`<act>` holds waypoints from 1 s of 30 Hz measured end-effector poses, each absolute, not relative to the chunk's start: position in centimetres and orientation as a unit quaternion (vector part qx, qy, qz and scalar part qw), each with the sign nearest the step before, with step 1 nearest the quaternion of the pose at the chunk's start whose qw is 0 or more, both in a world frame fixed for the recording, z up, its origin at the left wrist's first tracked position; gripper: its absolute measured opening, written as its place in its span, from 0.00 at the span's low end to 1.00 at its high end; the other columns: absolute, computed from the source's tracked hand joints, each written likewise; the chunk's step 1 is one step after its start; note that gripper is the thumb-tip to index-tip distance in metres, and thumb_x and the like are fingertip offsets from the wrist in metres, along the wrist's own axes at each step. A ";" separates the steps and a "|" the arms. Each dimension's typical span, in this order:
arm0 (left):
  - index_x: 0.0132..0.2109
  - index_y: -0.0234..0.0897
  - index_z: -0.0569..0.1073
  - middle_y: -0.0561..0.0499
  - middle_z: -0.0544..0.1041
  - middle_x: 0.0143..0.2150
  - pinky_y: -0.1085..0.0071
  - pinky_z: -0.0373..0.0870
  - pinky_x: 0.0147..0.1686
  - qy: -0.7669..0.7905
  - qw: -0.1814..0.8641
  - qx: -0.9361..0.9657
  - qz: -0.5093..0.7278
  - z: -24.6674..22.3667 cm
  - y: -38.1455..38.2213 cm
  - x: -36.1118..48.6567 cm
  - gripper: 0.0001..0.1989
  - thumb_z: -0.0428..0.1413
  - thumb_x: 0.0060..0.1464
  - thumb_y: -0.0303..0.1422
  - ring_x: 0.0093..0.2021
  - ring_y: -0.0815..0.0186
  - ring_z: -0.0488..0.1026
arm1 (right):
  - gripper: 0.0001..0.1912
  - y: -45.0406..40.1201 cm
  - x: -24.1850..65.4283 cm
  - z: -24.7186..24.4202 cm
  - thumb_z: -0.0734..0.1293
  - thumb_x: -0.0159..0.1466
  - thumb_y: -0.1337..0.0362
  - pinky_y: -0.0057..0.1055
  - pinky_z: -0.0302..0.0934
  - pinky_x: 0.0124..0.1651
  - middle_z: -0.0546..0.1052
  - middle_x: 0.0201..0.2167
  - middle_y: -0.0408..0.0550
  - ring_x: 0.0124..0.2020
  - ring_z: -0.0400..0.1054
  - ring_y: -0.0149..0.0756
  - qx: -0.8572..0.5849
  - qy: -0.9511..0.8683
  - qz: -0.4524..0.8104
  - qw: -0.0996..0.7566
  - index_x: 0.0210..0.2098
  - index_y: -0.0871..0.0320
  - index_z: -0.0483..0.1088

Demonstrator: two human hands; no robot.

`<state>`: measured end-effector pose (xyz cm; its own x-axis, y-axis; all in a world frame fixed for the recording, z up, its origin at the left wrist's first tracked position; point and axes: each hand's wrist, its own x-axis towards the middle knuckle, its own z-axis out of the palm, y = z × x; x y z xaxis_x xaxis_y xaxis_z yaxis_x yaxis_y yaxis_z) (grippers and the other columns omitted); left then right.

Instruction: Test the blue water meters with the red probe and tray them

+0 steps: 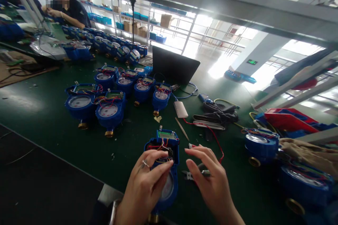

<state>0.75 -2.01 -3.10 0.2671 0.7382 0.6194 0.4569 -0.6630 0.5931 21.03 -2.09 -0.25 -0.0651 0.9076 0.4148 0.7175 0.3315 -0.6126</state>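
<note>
A blue meter (171,186) with a round dial and a brass fitting lies in front of me, its top compartment showing a green circuit board (167,134) and loose coloured wires. Over that compartment is my left hand (149,179), thumb and fingers bent close together; whatever lies between the fingertips is too small to tell. My right hand (211,179) hovers just right of the meter, thumb and fingers apart, nothing visible in it. Cutting pliers (188,175) lie partly hidden beneath it. A small red and white tip (192,146) shows by its fingertips.
Several blue meters (109,110) stand at the left and behind, others (260,144) at the right. A white box (181,109) with a red wire, a thin stick (182,128), a black pouch (208,121) and a dark laptop (174,65) lie beyond. A person (75,12) sits far left.
</note>
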 end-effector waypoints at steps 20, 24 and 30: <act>0.41 0.38 0.75 0.48 0.77 0.42 0.65 0.70 0.44 0.371 0.080 0.794 0.476 -2.1 3.0 -1.1 0.05 0.54 0.64 0.30 0.45 0.62 0.71 | 0.05 -0.5 15.1 1.1 0.70 0.64 0.62 0.37 0.61 0.39 0.77 0.30 0.47 0.34 0.70 0.41 -0.548 -0.735 0.006 0.399 0.34 0.57 0.74; 0.42 0.38 0.75 0.49 0.78 0.41 0.64 0.68 0.45 0.388 0.046 0.791 0.471 -2.1 3.0 -1.0 0.06 0.53 0.65 0.31 0.45 0.61 0.71 | 0.06 -1.0 15.2 0.4 0.69 0.65 0.66 0.34 0.61 0.37 0.77 0.26 0.45 0.30 0.70 0.37 -0.538 -0.741 0.003 0.402 0.31 0.57 0.74; 0.41 0.38 0.75 0.50 0.79 0.40 0.64 0.68 0.44 0.403 0.045 0.780 0.476 -2.1 3.1 -0.8 0.07 0.52 0.66 0.31 0.44 0.61 0.72 | 0.06 -3.0 17.0 -0.1 0.69 0.65 0.62 0.34 0.62 0.35 0.77 0.28 0.46 0.30 0.71 0.38 -0.564 -0.733 0.018 0.380 0.33 0.57 0.75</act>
<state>-0.82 3.10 -2.05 0.2223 0.6724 0.7061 0.5863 -0.6708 0.4542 17.00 -3.03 -0.07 -0.0763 0.8406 0.5363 0.8131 0.3638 -0.4545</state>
